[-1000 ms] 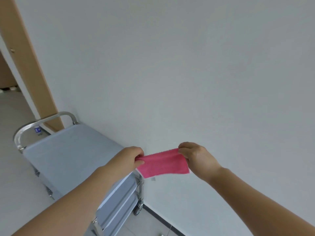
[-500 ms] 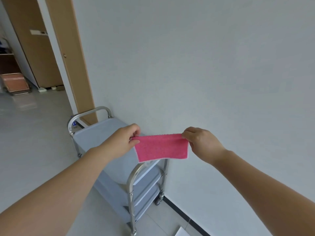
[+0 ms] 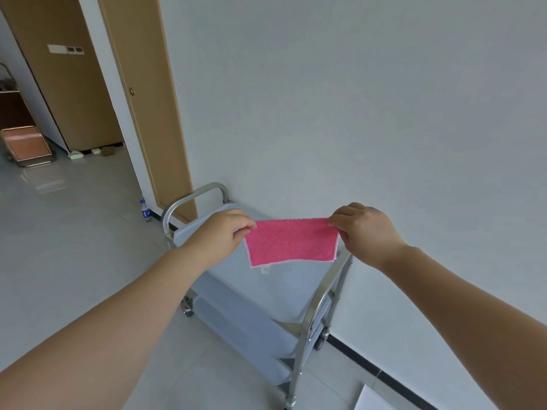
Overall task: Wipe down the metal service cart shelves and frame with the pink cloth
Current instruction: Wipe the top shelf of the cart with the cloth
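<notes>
Both hands pinch the pink cloth (image 3: 291, 242) by its upper corners: the left hand (image 3: 220, 233) nips the left corner between thumb and curled fingers, the right hand (image 3: 362, 232) does the same at the right corner, and each has hold of nothing else. Between them the cloth hangs as a flat, taut-topped rectangle in the air above the service cart (image 3: 268, 294), not touching it. A pale edging runs along its lower border, and a small tag shows just below that edge.

It looks like a light, soft terry rag with no stiffness of its own; held by two corners it drapes, and released at one it would likely flop. For wiping, a better hold is probably a bunched or folded pad under one palm, since a corner pinch gives little pressure against metal. It should not slip on bare fingers.

Both arms reach forward from the near corners of the view, extended and converging toward the middle, backs of the hands turned up and knuckles facing away.

Below, the cart stands against the white wall (image 3: 355, 113), its top shelf and lower shelves bare-looking grey, its far handle (image 3: 194, 198) a tubular loop. Wiping appears not yet begun. A small water bottle (image 3: 144, 211) stands on the floor to the left of the cart, near the wooden door frame (image 3: 148, 108).
</notes>
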